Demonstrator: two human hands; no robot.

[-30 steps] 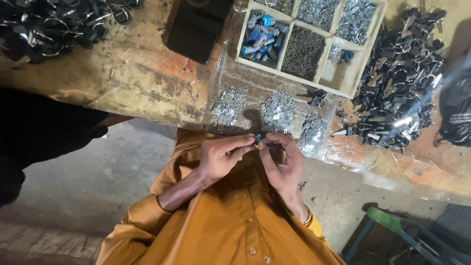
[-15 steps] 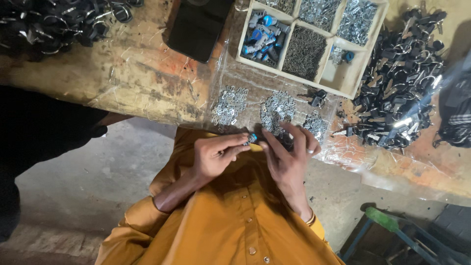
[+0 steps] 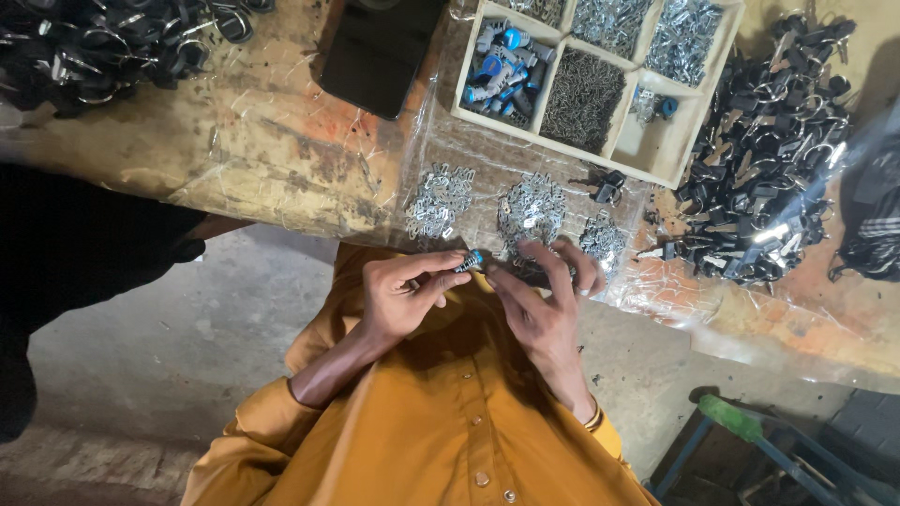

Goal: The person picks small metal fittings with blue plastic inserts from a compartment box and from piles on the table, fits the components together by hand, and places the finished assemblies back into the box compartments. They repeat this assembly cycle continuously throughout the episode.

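Seen from above, the left hand point(image 3: 398, 298) pinches a small blue-tipped metal part point(image 3: 469, 261) at the workbench point(image 3: 272, 141) edge. The right hand point(image 3: 544, 305) touches it, fingers spread, beside heaps of silver clips point(image 3: 439, 199).

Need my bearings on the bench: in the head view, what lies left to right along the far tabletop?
Black clip pile → dark flat case → wooden tray → black lock pile → black bag.
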